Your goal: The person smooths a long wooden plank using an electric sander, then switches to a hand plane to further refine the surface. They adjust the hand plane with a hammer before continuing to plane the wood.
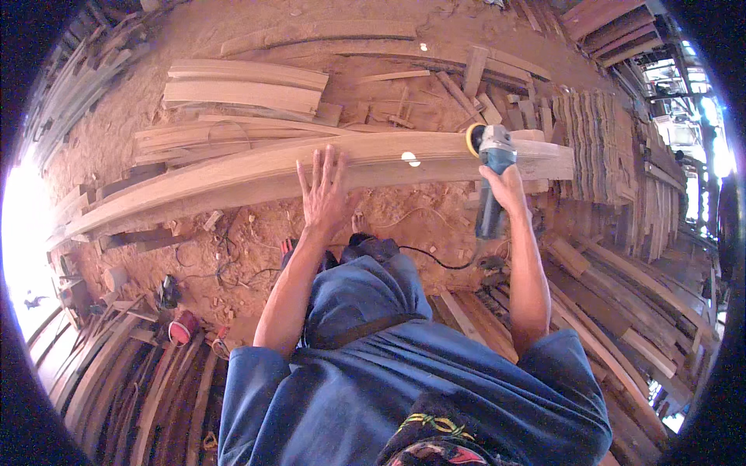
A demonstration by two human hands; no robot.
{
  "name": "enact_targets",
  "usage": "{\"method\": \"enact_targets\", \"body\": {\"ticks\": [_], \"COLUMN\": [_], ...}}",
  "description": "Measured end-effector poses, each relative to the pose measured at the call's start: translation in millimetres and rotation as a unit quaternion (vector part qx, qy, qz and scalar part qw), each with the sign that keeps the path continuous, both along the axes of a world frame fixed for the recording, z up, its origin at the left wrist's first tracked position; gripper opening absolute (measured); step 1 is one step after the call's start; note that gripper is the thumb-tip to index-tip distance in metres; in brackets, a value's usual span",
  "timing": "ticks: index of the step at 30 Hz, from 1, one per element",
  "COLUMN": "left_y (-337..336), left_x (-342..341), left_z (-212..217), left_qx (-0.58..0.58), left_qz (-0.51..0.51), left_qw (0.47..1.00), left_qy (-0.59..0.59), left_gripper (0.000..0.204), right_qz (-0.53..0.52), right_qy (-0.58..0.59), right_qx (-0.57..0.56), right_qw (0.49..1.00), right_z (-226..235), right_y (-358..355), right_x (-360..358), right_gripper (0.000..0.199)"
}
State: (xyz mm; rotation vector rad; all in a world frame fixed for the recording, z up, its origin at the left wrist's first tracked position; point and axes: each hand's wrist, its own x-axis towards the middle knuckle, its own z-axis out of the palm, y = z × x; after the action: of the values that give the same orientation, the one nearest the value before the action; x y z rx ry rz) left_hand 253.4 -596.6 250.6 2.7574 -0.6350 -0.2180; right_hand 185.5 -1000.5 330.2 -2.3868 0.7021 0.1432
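Observation:
A long, moulded wooden beam [233,167] lies across in front of me, its grooved face toward me. My left hand [322,190] rests flat on it with the fingers spread, holding nothing. In my right hand [507,186] is a blue and grey angle grinder [489,206], gripped round its body. Its yellow-rimmed disc [473,140] is at the beam's upper face near the right end; whether it touches the wood I cannot tell. A black cord [439,262] runs along the ground below the grinder.
Curved planks [245,85] lie beyond the beam. Stacked wavy boards [594,147] stand at the right. Timber piles [622,303] flank me on the lower right, and more [116,380] on the lower left with a red bucket [183,328]. Sawdust and offcuts cover the ground.

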Motion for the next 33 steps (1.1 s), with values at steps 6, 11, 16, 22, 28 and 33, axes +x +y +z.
{"method": "enact_targets", "body": {"ticks": [6,11,16,22,28,33], "left_y": [64,147,250,344,375,337], "left_x": [4,33,48,57,62,60], "left_z": [1,-6,-9,-12,-12,-13], "left_qx": [-0.01,-0.011,0.019,0.042,0.058,0.057], "left_qz": [0.064,0.104,0.133,0.181,0.223,0.208], "left_qw": [0.997,0.991,0.989,0.979,0.97,0.973], "left_qy": [-0.04,-0.079,-0.056,-0.082,-0.082,-0.085], "left_gripper": [0.089,0.091,0.09,0.087,0.083,0.085], "right_qz": [0.046,0.062,0.099,0.177,0.228,0.205], "right_qy": [-0.017,0.041,0.042,0.049,0.08,0.094], "right_qx": [-0.052,-0.019,-0.036,-0.028,-0.018,-0.014], "right_qw": [0.997,0.997,0.994,0.982,0.97,0.974], "right_z": [-19,-2,11,11,16,24], "right_y": [106,229,375,485,545,500], "right_x": [23,72,94,112,126,113], "right_gripper": [0.068,0.074,0.075,0.083,0.08,0.08]}}
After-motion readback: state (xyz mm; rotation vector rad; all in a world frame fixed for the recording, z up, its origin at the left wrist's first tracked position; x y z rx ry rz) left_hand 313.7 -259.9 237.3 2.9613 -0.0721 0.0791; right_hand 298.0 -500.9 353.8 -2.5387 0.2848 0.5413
